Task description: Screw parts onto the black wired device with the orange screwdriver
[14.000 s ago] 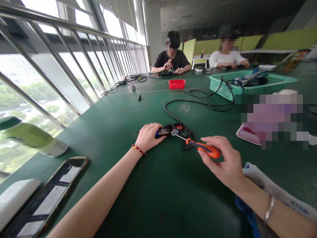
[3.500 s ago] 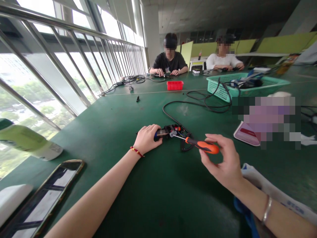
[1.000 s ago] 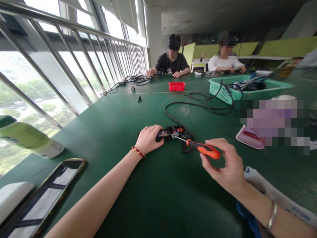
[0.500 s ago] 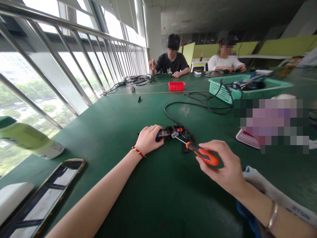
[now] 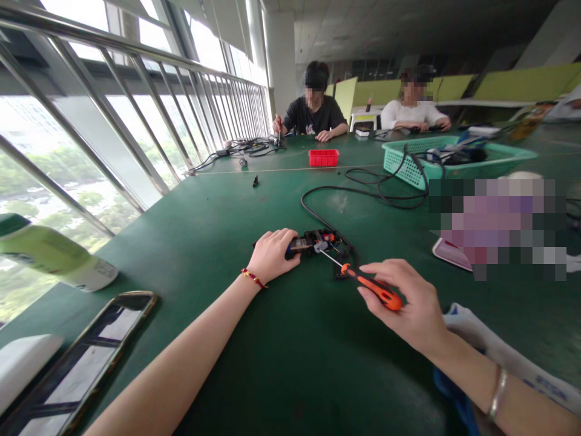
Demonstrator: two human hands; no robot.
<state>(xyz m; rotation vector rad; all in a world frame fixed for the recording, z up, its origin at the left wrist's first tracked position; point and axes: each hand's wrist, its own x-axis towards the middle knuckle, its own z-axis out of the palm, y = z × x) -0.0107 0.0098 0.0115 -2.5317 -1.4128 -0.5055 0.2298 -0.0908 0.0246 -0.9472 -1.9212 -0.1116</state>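
Note:
My left hand [image 5: 275,253] is wrapped round the body of a dark power tool [image 5: 301,244] that lies on the green table. The tool's right end is opened up, showing small wires and red and grey parts. Between the thumb and fingers of my right hand [image 5: 406,303] is an orange and black screwdriver [image 5: 379,289]. Its thin shaft points up and left, and the tip meets the grey part in the tool's opened end. A black cord [image 5: 318,215] runs from that end across the table.
A red tray [image 5: 324,158] and a teal basket [image 5: 408,169] of cables and parts stand farther back. A phone [image 5: 86,357] and a green bottle [image 5: 49,251] are at the left. Two people sit across the table. Cloth lies under my right forearm.
The screwdriver's handle has turned a little in my right hand, whose fingers have shifted slightly. Across the table, one person's raised hand has come down towards the cables.

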